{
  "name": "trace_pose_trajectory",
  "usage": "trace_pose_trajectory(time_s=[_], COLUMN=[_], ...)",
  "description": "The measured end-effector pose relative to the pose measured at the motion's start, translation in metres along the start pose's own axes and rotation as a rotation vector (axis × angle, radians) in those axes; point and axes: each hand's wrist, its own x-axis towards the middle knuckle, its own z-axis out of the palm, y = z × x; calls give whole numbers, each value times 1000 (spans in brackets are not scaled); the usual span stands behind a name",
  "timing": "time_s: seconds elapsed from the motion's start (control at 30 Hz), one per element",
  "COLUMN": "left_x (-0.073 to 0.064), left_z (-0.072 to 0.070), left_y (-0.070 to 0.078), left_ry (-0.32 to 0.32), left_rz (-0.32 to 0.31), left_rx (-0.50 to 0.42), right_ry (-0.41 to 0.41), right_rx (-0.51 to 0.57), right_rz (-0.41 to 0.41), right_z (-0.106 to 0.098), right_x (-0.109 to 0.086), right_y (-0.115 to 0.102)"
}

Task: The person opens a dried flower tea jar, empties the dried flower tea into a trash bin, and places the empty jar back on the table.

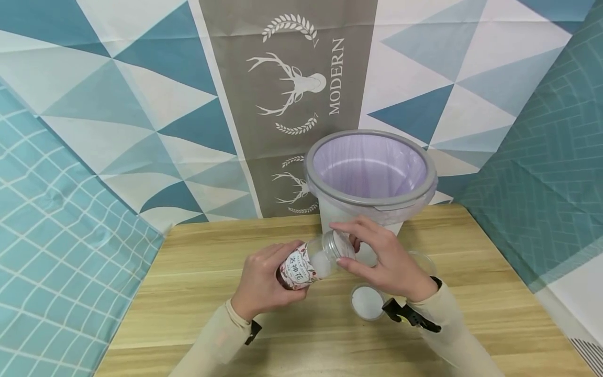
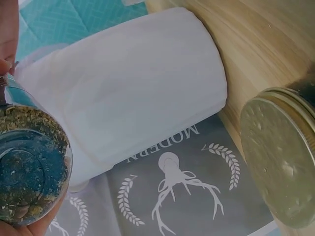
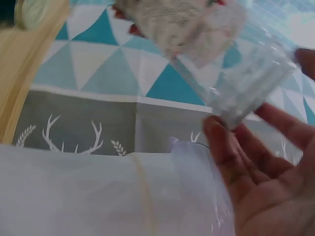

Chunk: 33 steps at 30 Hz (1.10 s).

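Observation:
My left hand (image 1: 270, 280) grips a clear plastic jar (image 1: 313, 264), tilted with its mouth end up to the right. It bears a white floral label (image 1: 297, 269) with Chinese characters, and a pale white patch shows beyond the label. In the left wrist view, dark and brown bits show through the jar's base (image 2: 27, 167). My right hand (image 1: 377, 256) pinches the rim of the mouth end between thumb and fingers, over a pale disc (image 1: 341, 243). On the table just below the right hand lies a round white lid (image 1: 367, 302) with a clear rim.
A bin (image 1: 367, 199) lined with a pale purple bag stands behind the hands. A clear round rim (image 1: 424, 261) shows beside the right wrist. In the left wrist view a gold-rimmed round lid (image 2: 278, 162) is at right. Patterned cloth (image 1: 174, 115) hangs behind the wooden table (image 1: 198, 267).

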Motion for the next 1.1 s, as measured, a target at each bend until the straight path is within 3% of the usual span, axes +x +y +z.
trace_pose_trajectory(time_s=[0.13,0.37,0.7,0.93,1.1], left_x=[-3,-7,-6,-7,-7], left_z=[0,1,2,4,4], left_y=[-4,-6,-8,-8,-8], left_ry=[1,-6,-3,-10,-22], left_rz=[-11,-16,13,20,33], left_rx=[9,28,40,61,79], right_ry=[-40,13,-141,-99,-128], right_rx=[19,16,12,-39,-19], right_rz=[15,2,4,59,56], right_z=[-2,5,0,7,7], right_x=[-1,1,-1,-3,-1], right_y=[1,3,6,12,10])
